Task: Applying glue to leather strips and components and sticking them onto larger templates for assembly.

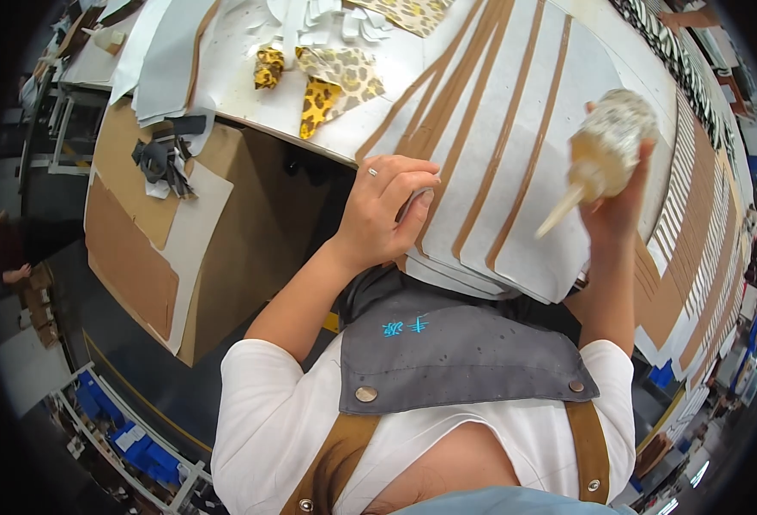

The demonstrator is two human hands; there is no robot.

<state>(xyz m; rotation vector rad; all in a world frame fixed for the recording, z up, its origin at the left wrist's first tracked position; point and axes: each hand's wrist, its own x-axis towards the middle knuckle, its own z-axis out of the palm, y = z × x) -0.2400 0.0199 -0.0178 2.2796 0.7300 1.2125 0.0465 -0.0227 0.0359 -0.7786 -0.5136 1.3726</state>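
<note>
My right hand (616, 213) is wrapped round a squeeze bottle (614, 137), its pale outside crusted. The bottle is tilted, with its long narrow nozzle pointing down and to the left above the sheets. Under it lies a fanned stack of pale grey sheets (528, 193) with brown bands along their edges. At the left front of the stack, my left hand (387, 206) has its fingers curled and the thumb close to the fingertips. A small greyish edge shows between them, but I cannot tell what it belongs to.
Leopard-print pieces (320, 107) and white scraps (365, 24) lie farther back on the white table (232, 81). At left, a cardboard box (224, 249) carries dark scraps (168, 159) and a brown sheet (129, 253). Striped pieces (685, 193) line the right side.
</note>
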